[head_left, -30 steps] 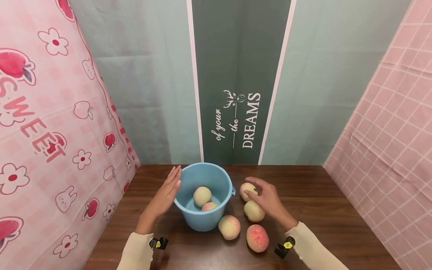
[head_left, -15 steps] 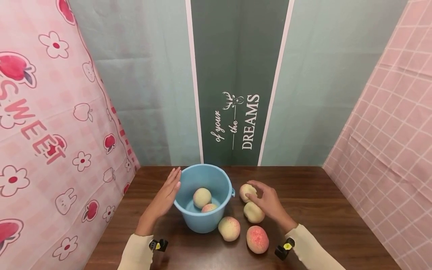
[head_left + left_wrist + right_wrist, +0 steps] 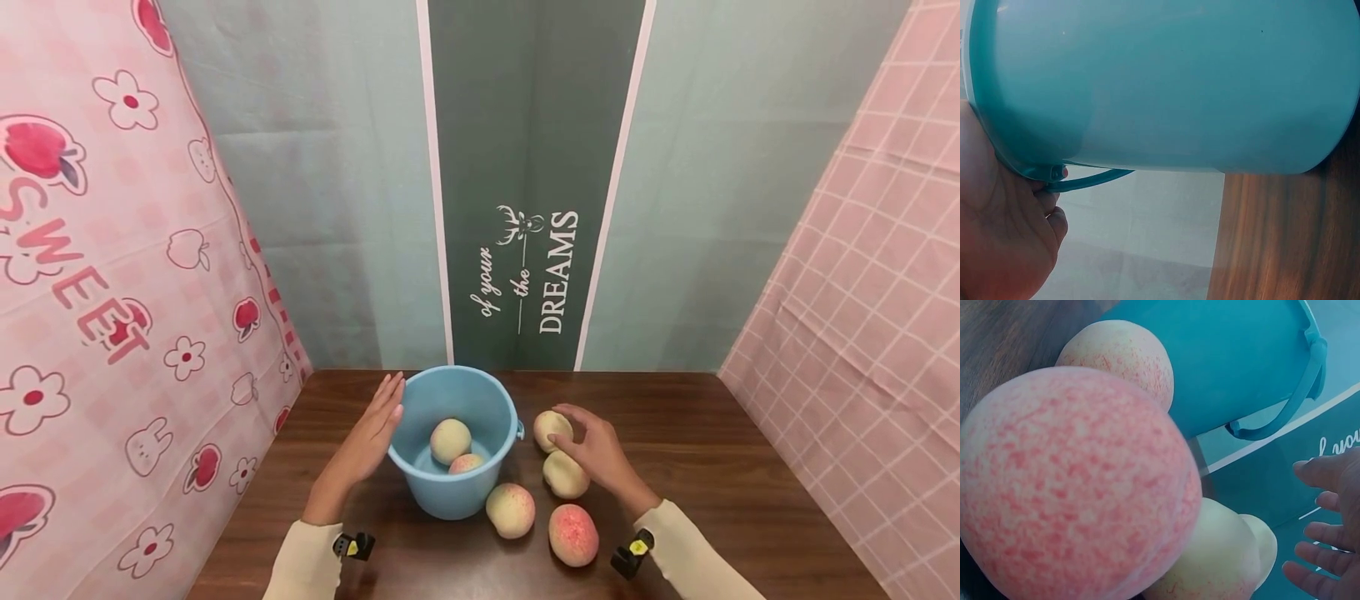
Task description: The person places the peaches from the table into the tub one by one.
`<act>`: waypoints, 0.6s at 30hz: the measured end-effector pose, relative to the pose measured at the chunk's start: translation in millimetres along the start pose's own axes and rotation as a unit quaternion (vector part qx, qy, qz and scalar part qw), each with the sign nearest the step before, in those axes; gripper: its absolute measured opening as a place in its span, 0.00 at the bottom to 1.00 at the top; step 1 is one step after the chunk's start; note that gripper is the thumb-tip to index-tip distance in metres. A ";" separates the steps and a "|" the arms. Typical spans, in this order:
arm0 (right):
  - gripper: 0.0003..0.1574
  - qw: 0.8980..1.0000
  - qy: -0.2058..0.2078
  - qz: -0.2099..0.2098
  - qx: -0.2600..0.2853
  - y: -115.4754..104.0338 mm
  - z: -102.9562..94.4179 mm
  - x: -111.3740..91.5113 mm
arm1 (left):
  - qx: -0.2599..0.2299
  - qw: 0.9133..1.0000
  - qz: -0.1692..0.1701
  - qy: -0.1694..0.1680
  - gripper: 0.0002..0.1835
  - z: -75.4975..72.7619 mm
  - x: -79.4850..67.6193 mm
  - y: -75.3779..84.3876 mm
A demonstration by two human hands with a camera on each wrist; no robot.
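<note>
A blue bucket [image 3: 452, 498] stands upright on the wooden table with two peaches [image 3: 451, 441] inside it. My left hand [image 3: 367, 437] rests against the bucket's left side near the rim, fingers straight; in the left wrist view its fingers reach past the bucket's handle [image 3: 1091, 180]. To the right, my right hand [image 3: 596, 454] hovers over a far pale peach [image 3: 552, 431] and another pale peach [image 3: 564, 475], thumb and fingers spread. The right wrist view shows those fingers apart from the fruit. A red peach [image 3: 573, 535] lies nearer, and a pink-speckled peach [image 3: 512, 511] sits beside the bucket.
Behind the dark wooden table [image 3: 712, 467] hangs a green-grey cloth [image 3: 690, 208] with white lettering. A pink patterned cloth [image 3: 187, 300] closes the left side, a pink checked cloth [image 3: 847, 333] the right. The bucket's handle [image 3: 1285, 415] hangs toward the back.
My right hand has shifted very slightly toward me above the peaches. The left hand, bucket and peaches stay in place.
</note>
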State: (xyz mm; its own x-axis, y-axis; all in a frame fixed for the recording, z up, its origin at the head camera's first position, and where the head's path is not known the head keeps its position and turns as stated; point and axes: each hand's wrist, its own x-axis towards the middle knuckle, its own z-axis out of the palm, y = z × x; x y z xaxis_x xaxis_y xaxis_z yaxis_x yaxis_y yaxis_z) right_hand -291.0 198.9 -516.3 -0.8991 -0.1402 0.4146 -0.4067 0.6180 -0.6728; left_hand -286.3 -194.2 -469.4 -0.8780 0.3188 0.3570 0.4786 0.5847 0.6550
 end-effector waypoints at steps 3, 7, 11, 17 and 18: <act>0.30 1.000 0.002 0.004 -0.003 2.7 0.7 0.9 | 0.002 1.000 0.003 0.001 0.26 0.0 0.5 -0.1; 0.30 1.000 0.007 0.003 -0.012 6.5 1.6 2.8 | 0.002 1.000 0.003 0.001 0.26 -0.2 0.9 -0.5; 0.30 1.000 0.010 0.003 -0.018 10.6 2.7 4.2 | 0.003 1.000 0.003 0.003 0.26 -0.6 0.9 -0.2; 0.32 0.999 0.006 0.015 -0.029 15.4 4.5 1.4 | -0.001 1.000 -0.002 0.002 0.27 -0.5 0.0 1.1; 0.33 0.999 0.004 0.018 -0.030 16.2 4.8 0.8 | 0.000 1.000 -0.004 0.001 0.27 -0.4 -0.3 1.0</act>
State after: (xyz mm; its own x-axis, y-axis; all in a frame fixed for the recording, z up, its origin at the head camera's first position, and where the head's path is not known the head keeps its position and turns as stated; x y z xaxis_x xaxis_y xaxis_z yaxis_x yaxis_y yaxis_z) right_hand -299.1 205.1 -529.9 -0.9117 -0.1109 0.3956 -0.3632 0.6679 -0.6496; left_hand -285.5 -193.9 -468.6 -0.8817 0.3128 0.3532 0.4718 0.5867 0.6582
